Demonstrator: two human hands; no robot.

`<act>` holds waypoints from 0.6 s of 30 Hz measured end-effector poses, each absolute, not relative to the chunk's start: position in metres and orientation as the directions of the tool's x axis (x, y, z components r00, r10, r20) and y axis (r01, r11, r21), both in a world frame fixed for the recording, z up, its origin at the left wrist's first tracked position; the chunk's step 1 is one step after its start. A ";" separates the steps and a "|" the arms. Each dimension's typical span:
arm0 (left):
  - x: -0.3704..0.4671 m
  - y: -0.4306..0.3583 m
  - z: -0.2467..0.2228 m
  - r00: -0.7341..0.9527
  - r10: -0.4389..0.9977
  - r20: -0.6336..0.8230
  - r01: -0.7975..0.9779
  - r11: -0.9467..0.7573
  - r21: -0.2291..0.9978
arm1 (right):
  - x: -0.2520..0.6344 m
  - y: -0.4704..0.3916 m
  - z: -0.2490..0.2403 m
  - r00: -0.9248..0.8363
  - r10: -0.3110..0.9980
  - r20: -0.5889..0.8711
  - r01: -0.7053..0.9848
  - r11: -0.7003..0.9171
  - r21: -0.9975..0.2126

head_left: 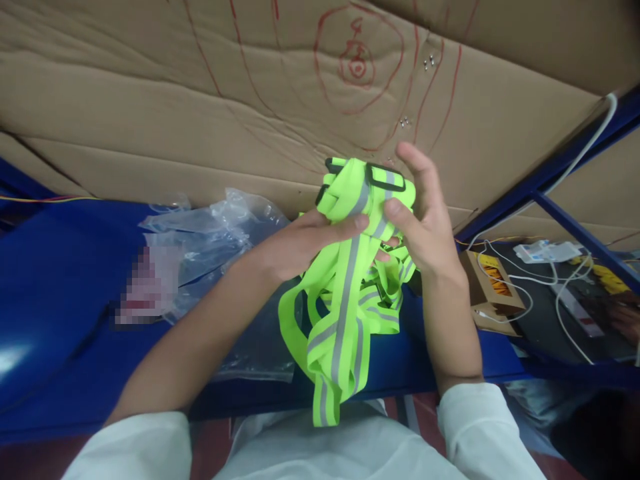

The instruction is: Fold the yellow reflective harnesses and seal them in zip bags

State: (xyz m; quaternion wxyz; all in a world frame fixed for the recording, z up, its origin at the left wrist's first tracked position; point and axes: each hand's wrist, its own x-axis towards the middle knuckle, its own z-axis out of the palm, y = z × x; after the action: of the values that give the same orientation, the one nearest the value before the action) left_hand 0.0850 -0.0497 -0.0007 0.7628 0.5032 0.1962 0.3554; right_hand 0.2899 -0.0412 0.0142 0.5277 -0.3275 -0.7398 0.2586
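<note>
A neon yellow-green reflective strap (345,300) with a grey stripe is bunched between my two hands, partly folded into a bundle. A black buckle (387,177) shows on the top of the folds. My left hand (320,237) grips the bundle from the left, its thumb lying across the front. On the right side my right hand (425,220) presses its thumb on the folds, while its index finger is stretched up and away. Loose loops hang below toward my lap. Behind them more strap of the same colour (385,307) lies in a heap, partly hidden.
Clear plastic bags (215,233) lie on the blue table (65,267) at left. A cardboard panel (150,100) with red drawn lines stands behind. At right are an open carton (495,293), white cables (565,313) and a blue metal frame (580,227).
</note>
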 end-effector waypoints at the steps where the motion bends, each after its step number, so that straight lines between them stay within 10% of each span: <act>1: 0.084 -0.050 -0.001 0.676 0.735 0.050 -0.311 0.224 0.924 | 0.291 -0.039 0.011 -0.241 0.806 0.541 0.246 0.590 -0.769; 9: 0.079 -0.045 -0.001 0.670 0.714 0.205 -0.135 -0.154 0.979 | 0.294 -0.046 0.009 -0.466 0.814 0.347 0.153 0.460 -0.875; 18: 0.096 -0.051 0.000 0.725 0.683 0.094 -0.461 0.379 0.802 | 0.284 -0.039 0.004 -0.069 0.622 0.780 0.409 0.731 -0.547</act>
State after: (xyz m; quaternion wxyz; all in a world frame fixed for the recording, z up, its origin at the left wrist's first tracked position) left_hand 0.0956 -0.0506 -0.0004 0.8207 0.4345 0.1274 0.3485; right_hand 0.2841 -0.0394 0.0041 0.5825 -0.3554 -0.7253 0.0917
